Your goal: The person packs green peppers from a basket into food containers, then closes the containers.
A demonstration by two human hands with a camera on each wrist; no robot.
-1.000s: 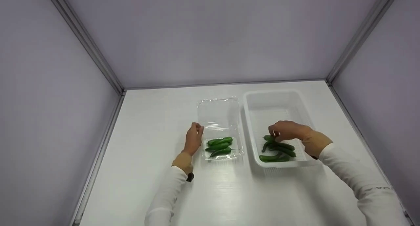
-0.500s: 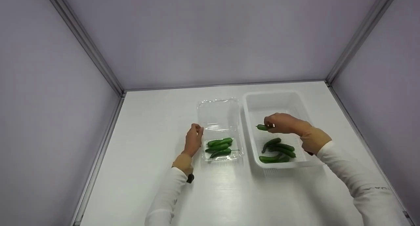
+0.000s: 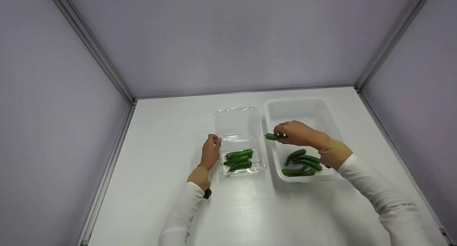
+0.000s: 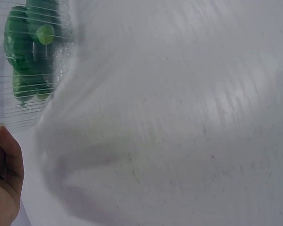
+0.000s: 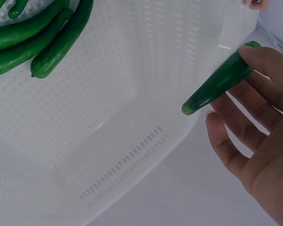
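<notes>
White table (image 3: 160,139), pale walls on three sides.

Left hand (image 3: 210,151): rests at the left edge of the clear clamshell box (image 3: 238,126), fingers curled and the tips pinching the box's rim near where lid and base meet. In the left wrist view only the fingers (image 4: 4,179) show at the bottom left, beside the ribbed clear plastic (image 4: 33,108); the grip itself is not readable from there.

Clear clamshell box: lies open on the table, the lid half on the far side, the base half nearer the person. The base holds a small pile of green peppers (image 3: 239,159), lying roughly crosswise, one with a thin stem pointing right. The same peppers (image 4: 30,47) show through the plastic in the left wrist view.

Right hand (image 3: 298,133): raised over the left rim of the white perforated basket (image 3: 321,110), just right of the clamshell. It holds one green pepper (image 3: 271,136) pinched between thumb and fingertips, the free end pointing left toward the clamshell. In the right wrist view the pepper (image 5: 219,80) lies across the fingers (image 5: 236,136), clear of the basket floor (image 5: 85,122).

Basket: stands just right of the clamshell, close beside it. Four or so green peppers (image 3: 301,164) lie loose in its near end; the far end shows bare mesh.
</notes>
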